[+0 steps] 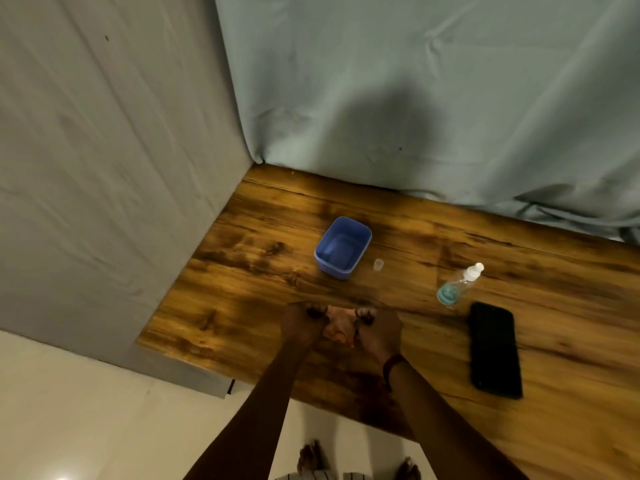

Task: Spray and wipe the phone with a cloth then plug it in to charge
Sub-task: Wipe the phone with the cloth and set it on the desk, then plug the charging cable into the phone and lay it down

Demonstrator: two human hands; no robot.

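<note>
A small pinkish cloth [338, 327] is bunched between both hands over the wooden table. My left hand [302, 322] grips its left side and my right hand [378, 328] grips its right side, fists closed. The black phone [494, 349] lies flat, screen dark, to the right of my hands. A clear spray bottle [459, 285] with a white nozzle and a little blue liquid stands tilted in view just behind the phone. No charger or cable is in view.
A blue plastic box [343, 247] sits open behind my hands, with a small clear cap [378, 264] beside it. The wooden table [242, 292] meets sheet-covered walls at the left and back. Its front edge runs diagonally past my forearms; my feet stand on pale floor below.
</note>
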